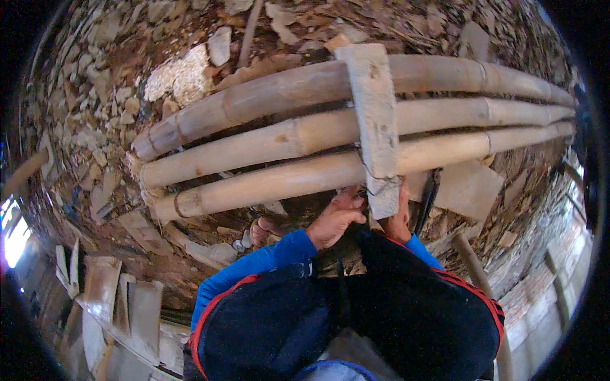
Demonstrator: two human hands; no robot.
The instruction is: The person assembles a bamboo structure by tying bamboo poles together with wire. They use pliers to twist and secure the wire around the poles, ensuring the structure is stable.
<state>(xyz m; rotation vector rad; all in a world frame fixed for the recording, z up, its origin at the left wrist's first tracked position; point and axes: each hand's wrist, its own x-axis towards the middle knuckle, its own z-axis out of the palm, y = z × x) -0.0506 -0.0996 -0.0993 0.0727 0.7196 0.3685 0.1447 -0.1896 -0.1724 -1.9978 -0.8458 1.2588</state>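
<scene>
Three bamboo poles lie side by side: a greyish far pole (273, 86), a middle pole (254, 146) and a near pole (267, 182). Across them rests a rough, pale wooden plank (376, 114), its end jutting past the near pole towards me. Thin dark wire (383, 185) crosses the plank close to that end. Left of the plank end, my left hand (335, 219) is closed, fingers curled in under the near pole; what they grip is hidden. Pressed along the plank's right edge, my right hand (400, 216) also looks closed, its fingers partly covered by the wood.
A dark, bar-like tool (428, 202) leans right of my right hand, before a flat pale slab (467, 188). Stones and rubble (108, 114) cover the ground at left. Broken boards (143, 317) stand at lower left; a wooden pole (473, 260) lies at right.
</scene>
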